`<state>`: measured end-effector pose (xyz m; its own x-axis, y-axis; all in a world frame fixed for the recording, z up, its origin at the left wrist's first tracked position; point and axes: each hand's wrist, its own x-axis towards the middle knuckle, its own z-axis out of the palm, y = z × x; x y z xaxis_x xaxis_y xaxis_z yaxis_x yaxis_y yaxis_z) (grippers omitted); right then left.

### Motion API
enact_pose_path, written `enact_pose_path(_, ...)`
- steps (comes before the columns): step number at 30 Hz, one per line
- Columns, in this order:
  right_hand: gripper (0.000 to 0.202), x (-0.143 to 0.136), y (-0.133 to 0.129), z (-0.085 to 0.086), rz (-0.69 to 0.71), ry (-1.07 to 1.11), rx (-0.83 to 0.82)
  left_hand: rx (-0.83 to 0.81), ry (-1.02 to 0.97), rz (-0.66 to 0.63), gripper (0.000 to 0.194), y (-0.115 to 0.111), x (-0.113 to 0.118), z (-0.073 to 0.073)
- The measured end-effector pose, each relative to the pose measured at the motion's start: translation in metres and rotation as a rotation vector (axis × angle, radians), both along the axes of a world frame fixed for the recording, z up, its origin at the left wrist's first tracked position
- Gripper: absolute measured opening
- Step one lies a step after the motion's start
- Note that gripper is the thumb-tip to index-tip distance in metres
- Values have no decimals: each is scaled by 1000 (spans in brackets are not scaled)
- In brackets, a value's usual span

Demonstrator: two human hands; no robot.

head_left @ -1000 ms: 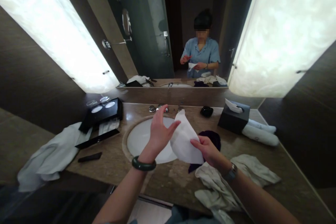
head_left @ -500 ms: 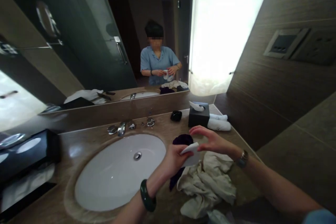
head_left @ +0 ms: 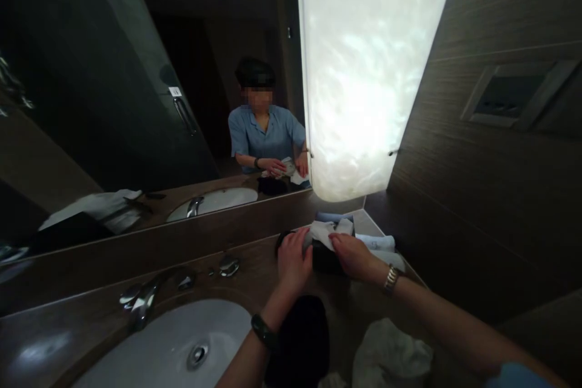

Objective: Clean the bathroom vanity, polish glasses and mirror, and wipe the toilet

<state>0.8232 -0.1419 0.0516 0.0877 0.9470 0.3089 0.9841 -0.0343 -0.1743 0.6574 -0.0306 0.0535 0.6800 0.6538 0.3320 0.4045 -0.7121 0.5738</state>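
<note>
My right hand is closed, its fingertips pinching a white tissue on top of the black tissue box. Against the left end of that box lies my left hand, fingers stretched out and thumb apart. A small black object is mostly hidden behind it. Below my wrists a dark cloth lies on the counter. To its right is a crumpled off-white cloth.
Rolled white towels lie right of the tissue box. The white sink and its chrome faucet are at lower left. A large mirror and a bright wall lamp stand behind the counter.
Both hands have moved forward from above the cloths to the tissue box. The white piece that my left hand held no longer shows there. The view has shifted closer to the back corner.
</note>
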Motion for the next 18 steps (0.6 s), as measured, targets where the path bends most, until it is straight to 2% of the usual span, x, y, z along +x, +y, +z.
enact_pose_path(2,31,9,16,-17,-25,40,-92,-1,106,-50,51,-3,20,-1)
enact_pose_path(4,28,23,36,-14,-12,131,-192,-11,205,-85,57,-1,40,-3)
enact_pose_path(6,22,41,52,-4,44,238,-246,-7,277,-90,59,6,58,-4)
enact_pose_path(8,14,57,58,3,67,311,-222,-1,316,-86,53,16,71,-4)
enact_pose_path(10,15,70,49,1,22,396,-61,-17,326,-95,41,27,79,-2)
enact_pose_path(13,28,85,24,-22,-101,452,337,-67,287,-113,28,41,86,1)
enact_pose_path(14,34,90,17,-32,-136,468,417,-80,269,-117,26,43,87,1)
enact_pose_path(16,44,97,13,-55,-221,583,429,-100,244,-121,26,47,90,0)
enact_pose_path(18,45,102,21,-74,-313,769,369,-121,229,-119,25,48,93,-2)
